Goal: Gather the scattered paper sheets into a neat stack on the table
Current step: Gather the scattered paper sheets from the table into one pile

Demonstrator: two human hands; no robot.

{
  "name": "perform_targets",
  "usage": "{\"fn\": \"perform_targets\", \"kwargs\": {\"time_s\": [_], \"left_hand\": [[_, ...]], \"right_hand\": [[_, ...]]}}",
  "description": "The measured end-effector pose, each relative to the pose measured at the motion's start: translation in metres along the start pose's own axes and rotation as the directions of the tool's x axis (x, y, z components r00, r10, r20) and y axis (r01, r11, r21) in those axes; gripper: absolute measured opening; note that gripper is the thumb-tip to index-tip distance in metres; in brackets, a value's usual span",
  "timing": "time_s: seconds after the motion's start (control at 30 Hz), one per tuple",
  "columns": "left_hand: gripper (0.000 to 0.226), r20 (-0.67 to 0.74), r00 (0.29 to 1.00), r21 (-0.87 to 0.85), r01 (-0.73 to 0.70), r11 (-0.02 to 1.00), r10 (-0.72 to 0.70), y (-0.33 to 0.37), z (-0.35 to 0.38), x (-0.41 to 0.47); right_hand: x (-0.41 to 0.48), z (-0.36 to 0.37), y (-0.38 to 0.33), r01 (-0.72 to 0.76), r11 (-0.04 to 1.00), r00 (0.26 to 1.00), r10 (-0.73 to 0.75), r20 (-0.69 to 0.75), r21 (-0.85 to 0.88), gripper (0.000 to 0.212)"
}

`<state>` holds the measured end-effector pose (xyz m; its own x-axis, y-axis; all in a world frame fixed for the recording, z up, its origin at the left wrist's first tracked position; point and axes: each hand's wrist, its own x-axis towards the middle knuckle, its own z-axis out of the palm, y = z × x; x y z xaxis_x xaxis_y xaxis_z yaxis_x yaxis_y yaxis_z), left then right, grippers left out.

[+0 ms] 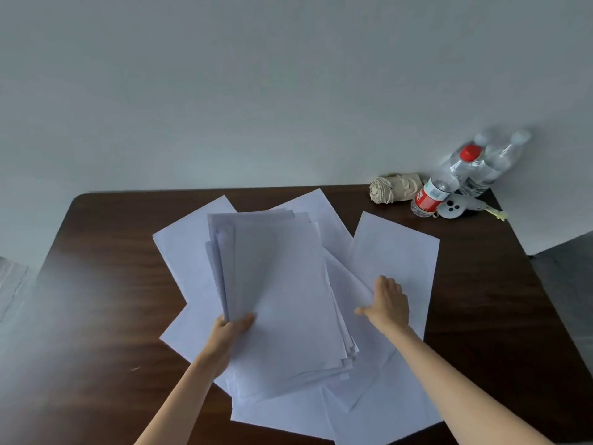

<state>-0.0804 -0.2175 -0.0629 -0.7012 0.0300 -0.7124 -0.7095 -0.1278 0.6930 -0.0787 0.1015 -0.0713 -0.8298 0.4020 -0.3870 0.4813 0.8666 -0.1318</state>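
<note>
**Step in hand:** adding the next loose sheet to the collected bundle.

**Position**
- The left loose sheets (pixel 183 255) lie flat and overlapping on the dark bench (pixel 96 284), partly under the bundle.
- The left grip (pixel 232 332) holds the collected bundle (pixel 282 300) at its near-left corner, with the thumb on top. The bundle is raised and tilted above the middle of the bench, and its edges are fanned, not flush.
- The right grip (pixel 388 303) lies palm-down on the overlapped sheets just right of the bundle. Its thumb spreads toward the bundle and its fingers bend onto the paper at the right sheet (pixel 401 248).

**Procedure**
1. Hold the left pinch firm so that the fanned sheets do not slide out.
2. Draw one sheet at a time toward the bundle, lift its edge with the fingertips, and lay it on top.
3. Square the stack only once every sheet is collected, by tapping its long and short edges on the bench.

**Not determinable**
- The left fingers under the bundle are hidden.
- The sheet count in and beneath the bundle cannot be read.
- It cannot be told whether the right grip pinches a sheet or only presses it.
- The near sheets (pixel 279 412) reach the lower frame edge.
- At the far-right corner, the water bottles (pixel 433 194) are blurred, and the beige folded item (pixel 391 189) and the grey device (pixel 451 208) cannot be identified
</note>
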Motion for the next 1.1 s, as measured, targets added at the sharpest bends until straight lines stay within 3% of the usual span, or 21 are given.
{"fn": "perform_targets", "kwargs": {"time_s": [0.1, 0.23, 0.37, 0.5, 0.63, 0.73, 0.8, 1.0, 1.1], "left_hand": [[0.046, -0.054, 0.999, -0.020, -0.008, 1.000, 0.007, -0.007, 0.002, -0.003], [0.033, -0.081, 0.996, -0.049, -0.026, 0.998, 0.022, -0.013, 0.013, -0.009], [0.041, -0.104, 0.994, -0.065, -0.044, 0.997, 0.037, -0.012, 0.026, -0.015], [0.035, -0.093, 0.993, -0.079, -0.073, 0.994, 0.066, -0.009, 0.045, -0.019], [0.034, -0.081, 0.994, -0.065, -0.074, 0.995, 0.069, -0.006, 0.067, -0.016], [0.017, -0.067, 0.995, -0.044, -0.072, 0.996, 0.068, -0.005, 0.085, -0.011], [0.021, -0.056, 0.996, -0.035, -0.065, 0.997, 0.063, -0.003, 0.097, -0.009], [0.028, -0.026, 0.998, -0.012, -0.058, 0.998, 0.058, 0.001, 0.122, -0.003], [0.032, -0.022, 0.998, -0.007, -0.053, 0.999, 0.053, 0.002, 0.126, 0.001]], "right_hand": [[0.009, 0.004, 0.006, 0.017, 0.994, 0.998, -0.023, 0.059, 0.105, 0.059], [0.016, 0.006, 0.016, 0.022, 0.966, 0.989, -0.059, 0.136, 0.257, 0.028], [0.016, 0.003, 0.027, -0.078, 0.755, 0.988, -0.027, 0.150, 0.651, 0.037], [0.007, -0.005, 0.046, -0.184, 0.585, 0.983, 0.133, 0.130, 0.790, 0.042], [0.001, -0.006, 0.064, -0.246, 0.503, 0.950, 0.294, 0.104, 0.828, 0.041], [0.003, -0.006, 0.074, -0.321, 0.446, 0.903, 0.410, 0.128, 0.835, 0.041], [0.003, -0.005, 0.083, -0.382, 0.407, 0.864, 0.476, 0.164, 0.829, 0.037], [0.006, -0.003, 0.097, -0.490, 0.558, 0.816, 0.564, 0.126, 0.670, 0.020], [0.012, -0.006, 0.095, -0.536, 0.567, 0.793, 0.593, 0.142, 0.625, 0.027]]}}
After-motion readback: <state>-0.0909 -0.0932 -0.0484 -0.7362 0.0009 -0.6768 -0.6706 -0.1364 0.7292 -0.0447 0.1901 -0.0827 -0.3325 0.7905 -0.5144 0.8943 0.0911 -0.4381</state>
